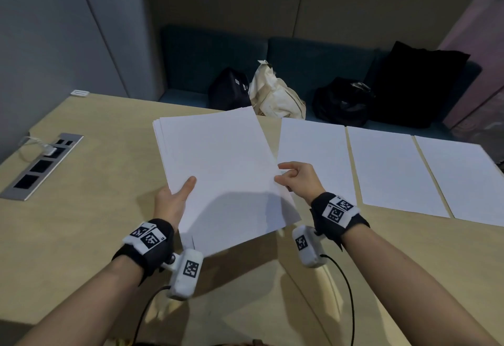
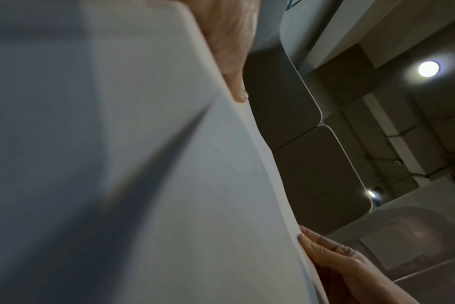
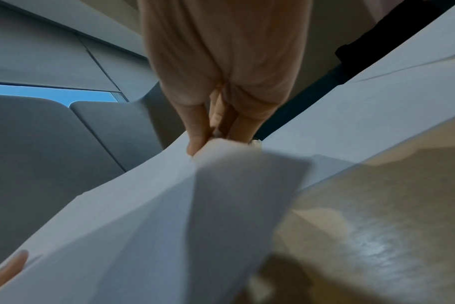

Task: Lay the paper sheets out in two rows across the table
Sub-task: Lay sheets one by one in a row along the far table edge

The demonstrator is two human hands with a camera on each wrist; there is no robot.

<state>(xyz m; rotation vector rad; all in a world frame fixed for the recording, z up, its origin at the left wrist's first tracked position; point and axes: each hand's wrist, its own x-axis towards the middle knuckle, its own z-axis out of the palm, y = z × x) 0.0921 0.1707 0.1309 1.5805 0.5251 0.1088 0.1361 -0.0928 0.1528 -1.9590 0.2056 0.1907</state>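
Light wood table [image 1: 90,225], seam running diagonally through near part. 3 white paper sheets [image 1: 392,171] flat on top in 1 row along far edge, right of metal socket panel [image 1: 43,165], narrow gaps between. Socket panel set flush at left edge, white plug [image 1: 50,151] with cable in it.

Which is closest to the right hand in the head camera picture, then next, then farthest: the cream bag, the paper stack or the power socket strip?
From the right hand:
1. Paper stack, pinched at its right edge by that hand.
2. Cream bag, beyond the table's far edge, on the bench.
3. Power socket strip, far left, set into the table.
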